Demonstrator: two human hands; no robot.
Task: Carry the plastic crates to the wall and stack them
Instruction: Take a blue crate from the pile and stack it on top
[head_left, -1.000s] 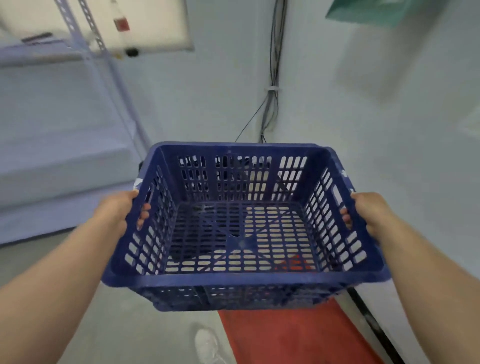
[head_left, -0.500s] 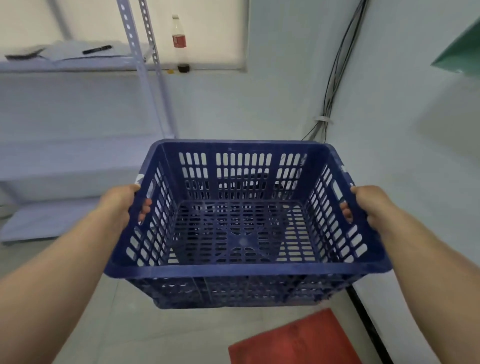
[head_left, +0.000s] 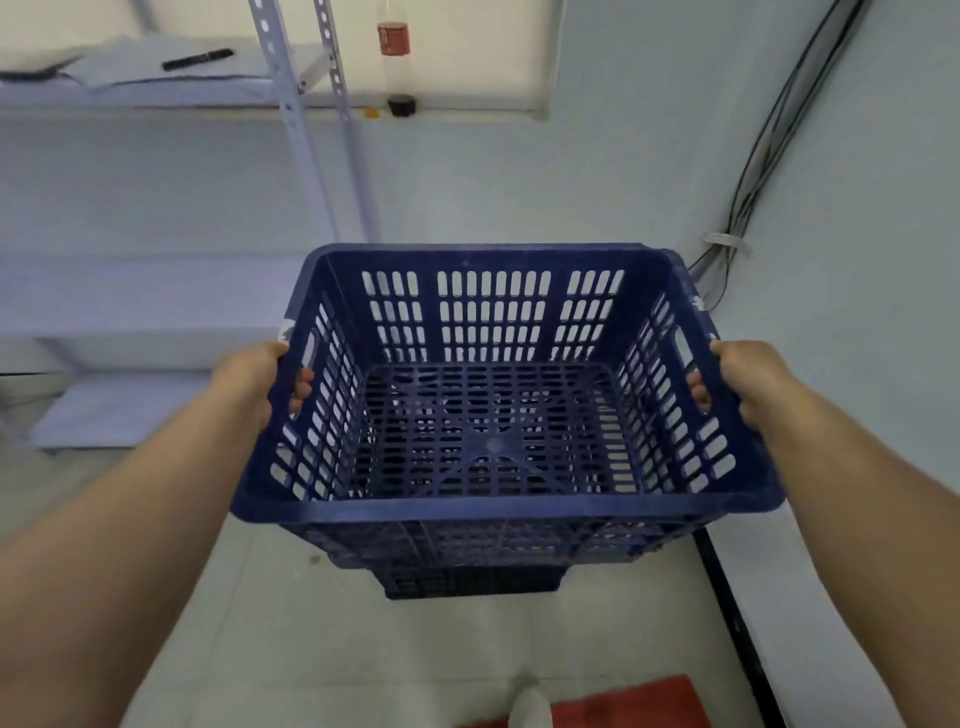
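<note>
I hold a dark blue slotted plastic crate (head_left: 493, 512) in the air in front of me, level and empty. My left hand (head_left: 260, 376) grips its left handle slot, fingers curled through it. My right hand (head_left: 737, 376) grips the right handle slot the same way. Below the held crate, part of another dark blue crate (head_left: 472, 582) shows on the floor, mostly hidden by the one I carry. The pale wall (head_left: 467, 187) stands just beyond.
A white metal shelving unit (head_left: 291, 109) fills the left, with a pen and papers on its top shelf. A bottle (head_left: 393, 52) stands on a ledge. Black cables (head_left: 753, 156) run down the right wall. A red mat (head_left: 634, 701) and a white shoe (head_left: 530, 706) are at the bottom.
The view has moved forward toward the wall: the red mat slid down to the bottom edge, the shelf and bottle came closer, and a second crate appeared beneath the held one.
</note>
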